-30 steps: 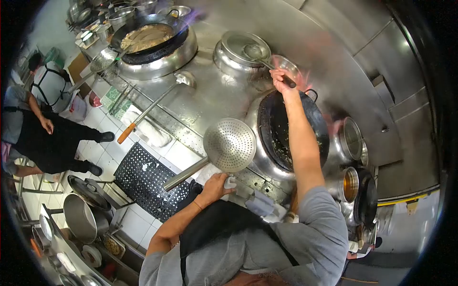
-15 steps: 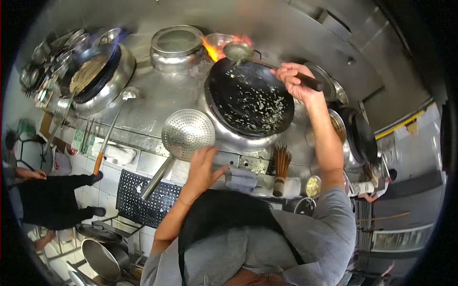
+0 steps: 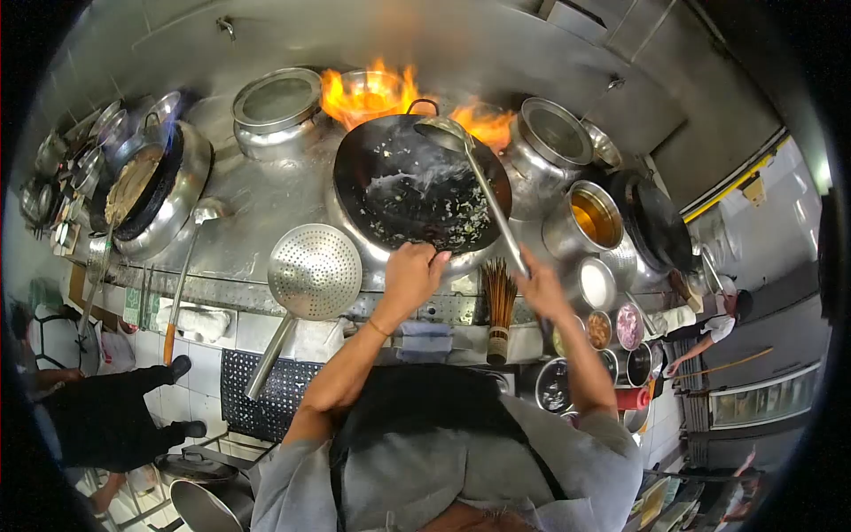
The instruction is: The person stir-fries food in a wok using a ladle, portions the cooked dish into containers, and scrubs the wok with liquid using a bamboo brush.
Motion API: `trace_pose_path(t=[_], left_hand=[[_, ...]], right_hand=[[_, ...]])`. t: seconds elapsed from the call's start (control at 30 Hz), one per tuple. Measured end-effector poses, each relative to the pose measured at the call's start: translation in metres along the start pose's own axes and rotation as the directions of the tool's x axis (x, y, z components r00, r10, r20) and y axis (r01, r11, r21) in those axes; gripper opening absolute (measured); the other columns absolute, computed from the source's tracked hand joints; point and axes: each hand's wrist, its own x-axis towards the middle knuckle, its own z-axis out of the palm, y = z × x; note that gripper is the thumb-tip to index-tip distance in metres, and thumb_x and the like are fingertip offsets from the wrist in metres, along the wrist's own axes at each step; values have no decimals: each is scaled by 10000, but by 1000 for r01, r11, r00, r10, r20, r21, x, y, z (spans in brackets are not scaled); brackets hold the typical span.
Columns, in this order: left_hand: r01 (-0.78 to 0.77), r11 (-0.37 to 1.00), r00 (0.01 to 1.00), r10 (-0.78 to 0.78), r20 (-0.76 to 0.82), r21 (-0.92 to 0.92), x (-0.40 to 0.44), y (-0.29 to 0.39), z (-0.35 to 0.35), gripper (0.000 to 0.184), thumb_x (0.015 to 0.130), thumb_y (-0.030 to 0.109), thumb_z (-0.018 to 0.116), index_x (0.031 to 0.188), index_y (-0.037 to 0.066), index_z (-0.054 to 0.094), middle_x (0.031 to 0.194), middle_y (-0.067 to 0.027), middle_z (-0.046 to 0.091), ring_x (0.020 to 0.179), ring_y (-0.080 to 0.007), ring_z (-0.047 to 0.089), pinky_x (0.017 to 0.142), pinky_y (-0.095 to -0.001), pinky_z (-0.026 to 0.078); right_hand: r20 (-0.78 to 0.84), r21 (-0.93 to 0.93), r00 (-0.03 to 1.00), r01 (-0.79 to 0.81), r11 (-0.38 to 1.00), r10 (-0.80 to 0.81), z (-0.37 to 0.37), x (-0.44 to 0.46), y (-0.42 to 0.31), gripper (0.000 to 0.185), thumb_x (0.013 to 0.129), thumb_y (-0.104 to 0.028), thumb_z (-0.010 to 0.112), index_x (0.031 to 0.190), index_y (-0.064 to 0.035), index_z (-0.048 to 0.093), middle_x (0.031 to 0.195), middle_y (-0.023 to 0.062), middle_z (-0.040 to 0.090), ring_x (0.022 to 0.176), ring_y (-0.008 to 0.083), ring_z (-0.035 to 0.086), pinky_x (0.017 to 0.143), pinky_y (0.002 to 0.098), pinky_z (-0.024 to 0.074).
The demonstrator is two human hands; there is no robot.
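Observation:
A black wok (image 3: 355, 191) sits on the burner, its loop handle at the far edge, with chopped pale and green bits and wisps of smoke or steam inside. My left hand (image 3: 413, 279) is closed on the near rim of the wok; its fingertips are partly hidden. My right hand (image 3: 542, 288), slightly blurred, grips the long handle of a metal ladle (image 3: 483, 182). The ladle's bowl is over the far part of the wok, tilted. Below the wok, a bamboo brush (image 3: 498, 306) stands between my two hands.
Flames (image 3: 372, 93) rise behind the wok. A perforated skimmer (image 3: 315, 270) lies at the left, and a second wok (image 3: 142, 182) stands beyond it. At the right are a pot of orange liquid (image 3: 592, 217) and several ingredient containers (image 3: 629, 326). Other people stand at both sides.
My left hand has moved from the skimmer's side to the wok's near rim. My right hand has come down and nearer, swinging the ladle's handle steeper. The flames have grown, and smoke shows in the wok.

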Motion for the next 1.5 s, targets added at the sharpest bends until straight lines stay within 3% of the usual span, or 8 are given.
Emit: trace_pose_path(t=[0.3,0.6,0.7,0.73,0.77,0.87,1.23,1.5], left_hand=[[-4,996,1000,2,-26,-85,-2,-24,9,339,871,190,616,620,6,481,636,-168,499,639,-370,459,632,-454,367],[-34,999,999,33,-34,-25,-3,-24,8,244,849,162,634,677,8,555,705,-163,562,702,-361,501,666,-443,399],[-25,999,999,24,-49,-24,-6,-27,13,246,855,169,628,682,8,561,712,-157,568,718,-354,506,686,-434,403],[-2,1000,1000,1,-27,-6,-6,-25,11,250,862,178,623,687,9,566,723,-153,576,733,-348,511,707,-430,404],[4,1000,1000,-4,-22,-8,-6,-24,10,253,864,182,621,687,10,566,727,-153,578,736,-347,512,707,-431,404],[15,1000,1000,-15,-17,-16,-6,-23,8,266,871,196,615,686,12,565,731,-154,580,740,-347,512,707,-434,404],[-32,998,999,32,-1,-53,-6,-32,12,289,879,200,603,670,15,527,715,-157,561,723,-370,495,705,-449,399],[-134,988,983,121,-140,-84,-6,25,-23,260,869,109,602,1115,21,598,1042,-149,609,975,-335,552,874,-423,408]], right_hand=[[-371,32,924,115,993,-95,18,43,61,500,887,-130,606,1326,61,461,989,231,658,783,164,582,727,322,493],[-683,-106,717,-286,952,139,-93,241,144,203,814,-88,539,906,78,608,613,172,576,484,272,572,523,393,497],[-152,533,744,-493,688,651,-124,279,171,139,828,-93,545,737,-1,596,589,122,546,465,248,542,486,371,482],[-41,700,826,-378,606,563,-137,271,162,177,876,-126,530,746,-11,561,601,78,524,478,204,522,467,307,445],[199,980,823,-179,-90,532,-154,265,148,223,927,-134,467,752,1,495,606,64,503,492,175,515,448,270,405],[374,830,906,-231,-507,200,-187,290,173,258,974,-107,341,721,-80,390,571,26,440,462,136,462,425,267,379],[352,889,902,-238,-392,251,-230,209,47,365,961,-61,389,1230,126,228,698,53,442,454,96,464,362,222,342],[537,703,843,-429,-567,27,-168,91,-49,427,964,-81,382,1300,130,226,772,89,469,497,137,497,350,251,351]])
